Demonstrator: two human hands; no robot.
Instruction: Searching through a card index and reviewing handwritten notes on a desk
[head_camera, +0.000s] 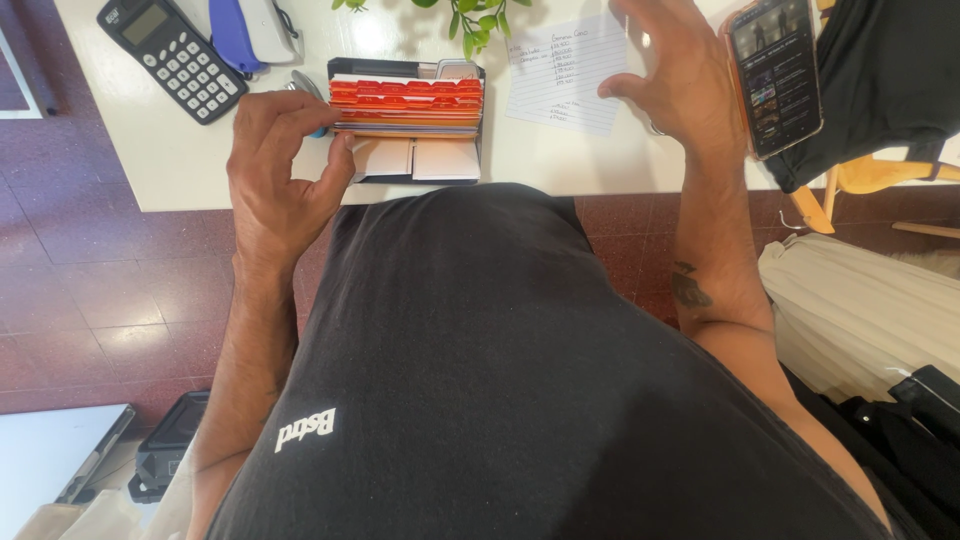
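Card file box (405, 120), open on the near table edge: tabs pinched by the left hand (283, 165); right hand (680, 85) spread empty above lined note (562, 72); sorting apparently unfinished.

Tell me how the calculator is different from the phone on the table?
The calculator is dark with rows of pale buttons and a small grey screen; the phone has no buttons showing, just one big lit screen with pictures. The calculator lies at the table's left end, beyond the left hand; the phone lies at the right end, beside the right hand. The phone has an orange case; the calculator has none. Both lie flat, face up.
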